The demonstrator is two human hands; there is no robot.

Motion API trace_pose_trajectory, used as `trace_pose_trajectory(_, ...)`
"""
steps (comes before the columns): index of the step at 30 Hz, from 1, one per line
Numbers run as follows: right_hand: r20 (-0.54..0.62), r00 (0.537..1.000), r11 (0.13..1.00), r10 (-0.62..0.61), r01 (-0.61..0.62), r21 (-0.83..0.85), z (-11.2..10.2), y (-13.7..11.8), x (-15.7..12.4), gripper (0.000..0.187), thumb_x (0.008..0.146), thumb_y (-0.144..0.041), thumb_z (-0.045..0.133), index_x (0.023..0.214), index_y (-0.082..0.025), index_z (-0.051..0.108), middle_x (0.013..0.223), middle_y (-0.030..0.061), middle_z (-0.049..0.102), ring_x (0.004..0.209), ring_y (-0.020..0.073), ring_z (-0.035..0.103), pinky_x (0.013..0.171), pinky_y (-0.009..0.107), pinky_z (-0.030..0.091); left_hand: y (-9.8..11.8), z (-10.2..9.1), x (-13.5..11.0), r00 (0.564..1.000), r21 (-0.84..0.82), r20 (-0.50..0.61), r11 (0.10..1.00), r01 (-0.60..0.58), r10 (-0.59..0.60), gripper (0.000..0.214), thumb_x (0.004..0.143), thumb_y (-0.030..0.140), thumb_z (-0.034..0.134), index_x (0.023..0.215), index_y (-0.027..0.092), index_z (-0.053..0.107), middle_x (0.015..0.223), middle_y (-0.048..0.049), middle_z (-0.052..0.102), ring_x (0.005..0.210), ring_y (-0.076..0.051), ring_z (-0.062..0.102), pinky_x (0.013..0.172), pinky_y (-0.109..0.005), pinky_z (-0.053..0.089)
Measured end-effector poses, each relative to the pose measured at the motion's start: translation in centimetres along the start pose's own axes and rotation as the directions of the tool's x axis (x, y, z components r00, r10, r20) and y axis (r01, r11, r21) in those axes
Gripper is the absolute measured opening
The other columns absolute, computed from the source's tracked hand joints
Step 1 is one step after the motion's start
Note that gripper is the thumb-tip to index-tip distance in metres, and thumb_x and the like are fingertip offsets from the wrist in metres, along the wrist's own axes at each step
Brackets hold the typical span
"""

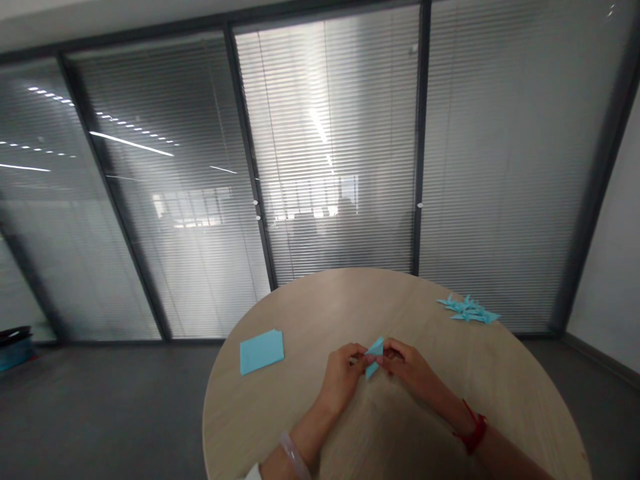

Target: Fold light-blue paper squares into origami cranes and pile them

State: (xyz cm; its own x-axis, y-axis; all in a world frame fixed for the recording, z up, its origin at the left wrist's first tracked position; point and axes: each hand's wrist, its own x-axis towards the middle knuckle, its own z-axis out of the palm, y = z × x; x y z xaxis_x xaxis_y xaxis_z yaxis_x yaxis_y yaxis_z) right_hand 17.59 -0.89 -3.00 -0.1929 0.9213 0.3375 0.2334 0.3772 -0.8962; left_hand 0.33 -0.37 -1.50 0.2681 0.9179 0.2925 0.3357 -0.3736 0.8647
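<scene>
Head view: round counter; on floor at left, blue bin-like object, contents unclear. Left hand and right hand both pinching. Blue paper stack lies left, folded-paper pile right. Smallest: folded blue piece, gripped between the hands.

Behind the round wooden tabletop there are dark-framed glass panels with blinds, one very bright, and a grey floor.
</scene>
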Motion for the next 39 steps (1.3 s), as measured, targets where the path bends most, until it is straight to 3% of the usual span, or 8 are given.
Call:
trace_pose_trajectory(7,0.013,1.000,0.999,0.005,-0.005,-0.036,0.07,-0.23,-0.32,0.027,0.081,-0.043,0.057,0.080,-0.016,0.062,0.066,-0.0009,0.055,0.059,0.0131,0.053,0.056,0.023,0.042,0.33,0.00,0.05,1.000,0.004,-0.022,1.000,0.014,-0.014,0.027,0.074,0.039,0.060,0.072,0.014,0.071,0.065,-0.0033,0.065,0.058,-0.015,0.055,0.059,-0.024,0.042)
trace_pose_trajectory(18,-0.015,1.000,0.999,0.017,-0.018,-0.048,-0.08,-0.48,-0.46,0.028,0.080,-0.042,0.056,0.066,-0.019,0.050,0.054,-0.0050,0.047,0.052,0.0111,0.045,0.050,0.022,0.035,0.85,0.10,-0.22,0.999,0.043,-0.028,0.999,0.020,-0.018,0.032,0.076,0.042,0.058,0.070,0.013,0.072,0.060,-0.0034,0.064,0.057,-0.015,0.055,0.056,-0.023,0.040)
trace_pose_trajectory(26,-0.059,0.998,0.989,0.019,-0.028,-0.143,0.01,-0.78,-0.55,0.027,0.080,-0.040,0.056,0.066,-0.018,0.053,0.053,-0.0051,0.046,0.051,0.0110,0.043,0.051,0.023,0.033,0.86,0.04,-0.35,0.999,0.161,-0.045,0.986,0.031,-0.024,0.036,0.080,0.044,0.052,0.069,0.015,0.070,0.064,-0.0035,0.066,0.061,-0.016,0.058,0.058,-0.023,0.040)
trace_pose_trajectory(35,0.011,1.000,0.998,-0.016,0.016,-0.053,-0.16,-0.41,-0.49,0.032,0.082,-0.046,0.055,0.065,-0.019,0.050,0.056,-0.0034,0.052,0.053,0.0120,0.048,0.053,0.023,0.038,0.37,0.22,-0.31,1.000,0.110,0.018,0.994,-0.027,0.025,0.038,0.086,0.043,0.042,0.069,0.016,0.062,0.059,-0.0024,0.061,0.058,-0.016,0.057,0.059,-0.025,0.041)
trace_pose_trajectory(39,-0.062,0.997,0.993,-0.035,0.028,-0.112,-0.19,-0.55,-0.45,0.033,0.083,-0.046,0.054,0.066,-0.019,0.054,0.058,-0.0026,0.054,0.054,0.0126,0.050,0.055,0.024,0.039,0.46,0.15,-0.25,0.999,0.019,0.010,0.999,-0.036,0.036,0.040,0.087,0.046,0.038,0.073,0.016,0.061,0.065,-0.0034,0.061,0.059,-0.015,0.057,0.058,-0.025,0.043)
